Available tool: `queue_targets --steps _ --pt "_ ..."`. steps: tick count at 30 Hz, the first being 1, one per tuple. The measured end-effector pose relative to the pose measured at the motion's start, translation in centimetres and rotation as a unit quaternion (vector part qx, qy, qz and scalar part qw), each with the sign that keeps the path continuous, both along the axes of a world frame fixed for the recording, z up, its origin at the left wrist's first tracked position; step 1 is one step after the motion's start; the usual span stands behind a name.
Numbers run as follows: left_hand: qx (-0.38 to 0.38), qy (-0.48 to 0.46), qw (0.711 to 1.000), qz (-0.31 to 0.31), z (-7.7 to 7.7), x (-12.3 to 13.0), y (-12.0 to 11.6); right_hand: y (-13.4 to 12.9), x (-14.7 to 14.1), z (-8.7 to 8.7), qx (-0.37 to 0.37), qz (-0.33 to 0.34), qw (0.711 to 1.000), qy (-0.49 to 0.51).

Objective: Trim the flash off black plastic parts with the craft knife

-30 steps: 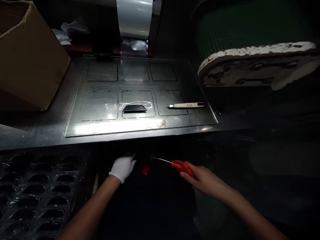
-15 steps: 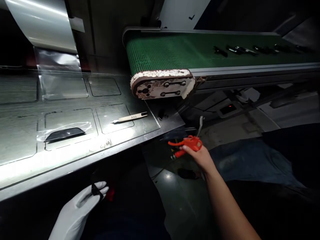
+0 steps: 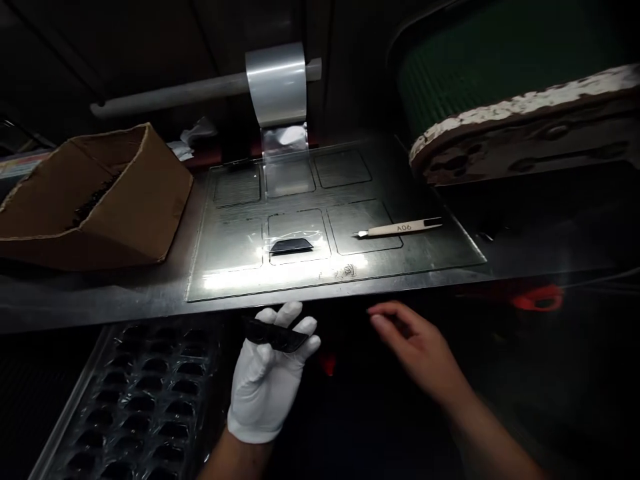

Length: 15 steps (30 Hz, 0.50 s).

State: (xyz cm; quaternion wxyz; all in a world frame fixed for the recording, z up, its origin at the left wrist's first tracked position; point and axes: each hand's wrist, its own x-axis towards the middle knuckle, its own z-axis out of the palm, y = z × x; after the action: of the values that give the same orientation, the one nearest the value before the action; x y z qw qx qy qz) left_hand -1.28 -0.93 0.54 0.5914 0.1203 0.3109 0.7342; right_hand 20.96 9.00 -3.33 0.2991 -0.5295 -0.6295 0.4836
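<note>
My left hand (image 3: 270, 377), in a white glove, holds a dark, elongated black part (image 3: 276, 335) between thumb and fingers, just below the bench's front edge. My bare right hand (image 3: 417, 347) is by the same edge, its fingers loosely bent, thumb and forefinger slightly apart, and nothing visible between them. To its right hangs a red air blow gun (image 3: 540, 298). On the glass plate (image 3: 230, 283) lies a black trapezoid-shaped part (image 3: 291, 246) with clear film around it. A pale-handled craft knife (image 3: 400, 228) marked A06 rests to the right of that part.
A cardboard box (image 3: 135, 217) with dark small contents stands at the left. Behind the plate, a film roll (image 3: 277, 83) hangs on a bar. A tray of black parts (image 3: 150, 383) sits low at the left. The green conveyor's end (image 3: 500, 127) juts in at the upper right.
My view has swung left. My right hand has let go of the red blow gun and come toward the bench. My left hand has turned palm up, still holding the black part.
</note>
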Motion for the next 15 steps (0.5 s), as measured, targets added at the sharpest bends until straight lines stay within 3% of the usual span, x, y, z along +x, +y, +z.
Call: queue_targets --steps 2,5,7,10,15 --pt "0.007 0.026 1.0 0.007 0.0 0.1 0.1 -1.3 -3.6 4.4 0.131 0.141 0.98 0.051" --pt "-0.02 0.107 0.994 0.025 -0.4 -0.1 -0.2 -1.5 -7.4 8.6 0.239 0.248 0.936 0.068" --pt "-0.065 0.179 0.981 0.032 -0.6 -0.5 -0.4 -1.0 -8.6 9.4 0.251 0.284 0.924 0.041" --pt "-0.125 0.238 0.962 0.04 -0.5 -1.1 -0.3 -0.2 -9.0 9.0 0.248 0.329 0.911 0.0" --pt "-0.124 0.2 0.971 0.039 1.0 -1.4 1.3 3.0 -9.6 9.6 0.285 0.369 0.883 -0.058"
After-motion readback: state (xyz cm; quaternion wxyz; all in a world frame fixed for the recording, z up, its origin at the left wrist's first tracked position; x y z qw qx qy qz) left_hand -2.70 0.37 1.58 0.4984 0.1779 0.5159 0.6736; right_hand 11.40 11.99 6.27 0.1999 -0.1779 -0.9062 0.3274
